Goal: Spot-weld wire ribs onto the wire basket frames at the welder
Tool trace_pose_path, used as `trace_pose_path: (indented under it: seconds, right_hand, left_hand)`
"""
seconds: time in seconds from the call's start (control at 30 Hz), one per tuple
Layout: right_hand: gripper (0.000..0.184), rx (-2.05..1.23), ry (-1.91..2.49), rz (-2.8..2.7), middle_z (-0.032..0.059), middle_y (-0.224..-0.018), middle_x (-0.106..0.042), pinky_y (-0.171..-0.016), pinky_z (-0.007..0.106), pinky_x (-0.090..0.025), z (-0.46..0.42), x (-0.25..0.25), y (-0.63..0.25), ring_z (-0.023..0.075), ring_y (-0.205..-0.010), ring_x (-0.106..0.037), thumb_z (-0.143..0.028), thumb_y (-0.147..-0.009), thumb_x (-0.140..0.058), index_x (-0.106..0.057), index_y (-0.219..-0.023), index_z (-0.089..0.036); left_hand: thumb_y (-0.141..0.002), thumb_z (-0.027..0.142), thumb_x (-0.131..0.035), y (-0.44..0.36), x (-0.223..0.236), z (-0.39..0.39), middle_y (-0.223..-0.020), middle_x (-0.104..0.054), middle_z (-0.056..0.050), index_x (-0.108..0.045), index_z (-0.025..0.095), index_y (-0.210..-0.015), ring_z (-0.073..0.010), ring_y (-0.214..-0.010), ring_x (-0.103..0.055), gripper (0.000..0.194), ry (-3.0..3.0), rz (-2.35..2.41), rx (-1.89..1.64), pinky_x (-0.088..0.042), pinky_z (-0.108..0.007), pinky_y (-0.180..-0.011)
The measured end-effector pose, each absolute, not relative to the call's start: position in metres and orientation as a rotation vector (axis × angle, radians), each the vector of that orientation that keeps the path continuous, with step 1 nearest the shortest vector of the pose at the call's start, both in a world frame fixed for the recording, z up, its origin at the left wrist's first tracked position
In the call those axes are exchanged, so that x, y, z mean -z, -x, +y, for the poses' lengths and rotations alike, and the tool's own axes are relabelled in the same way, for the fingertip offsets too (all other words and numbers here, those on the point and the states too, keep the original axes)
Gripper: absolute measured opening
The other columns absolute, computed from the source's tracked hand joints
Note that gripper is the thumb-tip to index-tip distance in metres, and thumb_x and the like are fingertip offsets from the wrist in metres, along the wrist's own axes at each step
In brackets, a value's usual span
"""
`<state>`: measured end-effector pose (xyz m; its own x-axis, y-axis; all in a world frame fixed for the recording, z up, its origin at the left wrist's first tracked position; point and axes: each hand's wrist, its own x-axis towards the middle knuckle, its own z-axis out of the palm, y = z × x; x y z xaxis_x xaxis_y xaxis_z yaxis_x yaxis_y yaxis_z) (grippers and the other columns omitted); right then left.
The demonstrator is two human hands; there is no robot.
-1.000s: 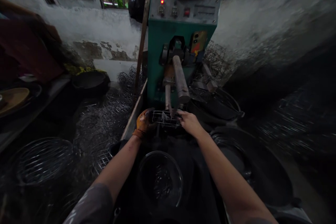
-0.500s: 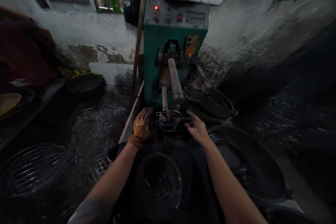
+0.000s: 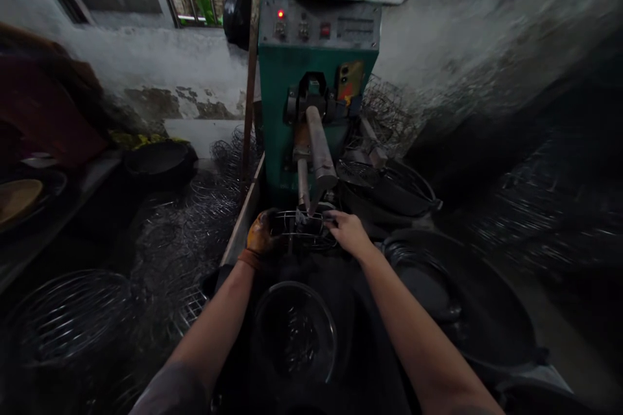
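A round wire frame of thin metal rods sits under the tip of the green spot welding machine. My left hand, in an orange glove with dark fingertips, grips the frame's left side. On the opposite side my right hand pinches the rim, its fingertips dark. The machine's thick upper arm and thinner lower arm reach toward the frame between my hands. Nearer to me stands a clear bowl with small metal pieces in it.
Heaps of wire rings lie on the left, beside a wire rack. A large dark basin and a smaller pan stand on the right. A wooden post rises left of the machine, whose red light is lit.
My right hand has moved left, and the wire frame has shifted and turned a little between my hands. The whole view has swung slightly.
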<state>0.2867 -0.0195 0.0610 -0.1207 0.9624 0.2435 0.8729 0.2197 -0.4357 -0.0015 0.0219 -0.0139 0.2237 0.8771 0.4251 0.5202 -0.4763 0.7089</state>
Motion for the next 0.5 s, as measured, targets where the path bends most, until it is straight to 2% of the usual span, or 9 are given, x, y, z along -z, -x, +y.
trace_pose_path:
  seconds: [0.3,0.5]
  right_hand:
    - [0.031,-0.213,1.825,-2.262,0.0141,-0.132,-0.078,-0.11,0.033,-0.053,-0.004,-0.09,-0.252,0.0257,-0.124,-0.073,-0.013,-0.098,-0.062,-0.075,-0.126,-0.015]
    - [0.032,-0.192,1.871,-2.29,0.0139,-0.129,-0.079,-0.108,0.032,-0.052,0.0,-0.093,-0.25,0.0254,-0.123,-0.073,-0.011,-0.098,-0.059,-0.074,-0.126,-0.014]
  left_hand:
    - [-0.074,0.023,-0.08,0.009,0.032,0.042,-0.133,-0.071,-0.015,-0.06,0.017,-0.136,-0.032,-0.122,-0.071,0.065,-1.89,1.311,-1.243,-0.059,-0.049,-0.107]
    - [-0.07,0.02,-0.083,0.009,0.039,0.045,-0.133,-0.071,-0.015,-0.06,0.017,-0.135,-0.0323,-0.124,-0.069,0.068,-1.837,1.343,-1.24,-0.058,-0.049,-0.109]
